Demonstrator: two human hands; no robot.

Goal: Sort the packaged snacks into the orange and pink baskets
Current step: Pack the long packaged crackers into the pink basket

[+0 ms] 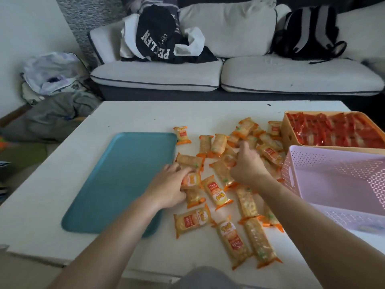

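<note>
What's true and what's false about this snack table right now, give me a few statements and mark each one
1. The orange basket holds red packets. True.
2. The yellow-orange snacks are piled on the teal tray. False: they lie on the table, right of the tray.
3. The left hand grips a yellow-orange packet. True.
4. The right hand is inside the pink basket. False: it reaches among the yellow-orange snacks, left of that basket.
5. The backpack lies on the table. False: it sits on the sofa.
</note>
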